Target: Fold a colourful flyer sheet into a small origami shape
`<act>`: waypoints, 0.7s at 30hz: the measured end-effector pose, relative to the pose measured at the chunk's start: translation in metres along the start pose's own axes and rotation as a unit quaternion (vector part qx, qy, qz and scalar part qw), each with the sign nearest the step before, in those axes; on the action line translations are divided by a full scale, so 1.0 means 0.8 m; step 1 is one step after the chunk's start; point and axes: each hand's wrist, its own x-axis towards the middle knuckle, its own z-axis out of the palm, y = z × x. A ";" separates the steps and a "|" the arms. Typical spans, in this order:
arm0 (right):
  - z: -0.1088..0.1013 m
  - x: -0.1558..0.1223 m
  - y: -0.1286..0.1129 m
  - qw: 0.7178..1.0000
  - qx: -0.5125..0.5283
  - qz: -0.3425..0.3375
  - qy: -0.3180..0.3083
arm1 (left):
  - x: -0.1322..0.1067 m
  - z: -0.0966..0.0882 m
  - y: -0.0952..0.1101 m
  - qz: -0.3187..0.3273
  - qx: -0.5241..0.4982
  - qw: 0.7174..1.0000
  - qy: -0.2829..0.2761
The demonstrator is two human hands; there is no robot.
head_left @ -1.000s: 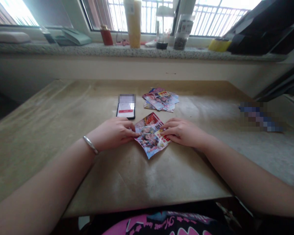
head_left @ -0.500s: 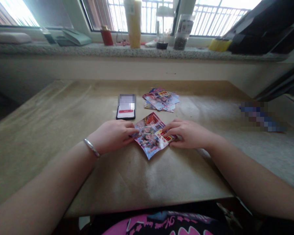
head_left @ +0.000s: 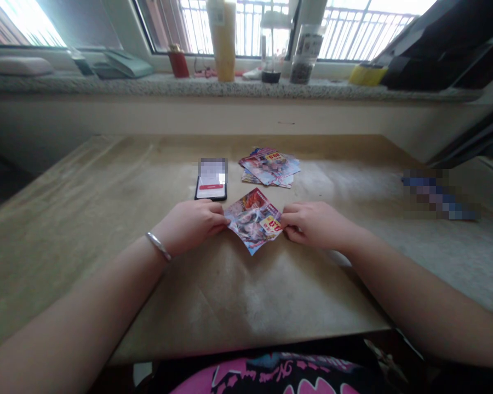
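Note:
A square sheet of colourful printed paper [head_left: 252, 221] lies turned like a diamond in front of me, its near corner bent up a little. My left hand [head_left: 193, 223], with a silver bangle on the wrist, pinches its left corner. At the opposite corner my right hand [head_left: 310, 223] grips the paper between thumb and fingers, covering part of the yellow patch with red figures. Just beyond, a loose stack of similar printed sheets [head_left: 269, 166] rests on the table. A phone [head_left: 211, 189] with a lit screen lies beyond my left hand.
The brown table [head_left: 181, 306] reaches to the wall under the window. On the stone sill [head_left: 139, 87] stand a red bottle [head_left: 178, 61], a tall yellow bottle [head_left: 222, 46], clear containers and a yellow object [head_left: 367, 75]. A blurred blue item [head_left: 439, 198] lies at the right.
My right hand's fingers have drawn back from the sheet's face and now pinch its right corner. The near corner has lifted and shifted slightly away from me.

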 end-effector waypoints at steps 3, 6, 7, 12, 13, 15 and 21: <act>-0.003 -0.002 0.001 1.000 -0.014 0.007 -0.005 | 0.000 0.000 -0.004 -0.005 -0.014 1.000 -0.005; -0.006 -0.002 0.001 0.999 -0.026 0.021 -0.019 | -0.001 -0.002 -0.005 -0.018 -0.031 0.999 -0.014; -0.006 -0.002 0.002 0.999 -0.027 0.034 -0.026 | 0.000 -0.002 -0.005 -0.027 -0.037 0.999 -0.017; 0.004 0.007 0.004 0.992 0.011 0.115 -0.047 | 0.006 0.003 0.001 -0.091 -0.111 0.990 -0.001; 0.007 0.009 0.004 0.991 0.029 0.127 -0.044 | 0.008 0.004 0.003 -0.108 -0.135 0.985 0.005; 0.014 0.014 0.003 0.983 0.066 0.164 -0.040 | 0.012 0.008 0.007 -0.163 -0.167 0.972 0.021; 0.021 0.026 -0.003 0.962 0.083 0.259 -0.021 | 0.019 0.015 0.015 -0.240 -0.161 0.957 0.036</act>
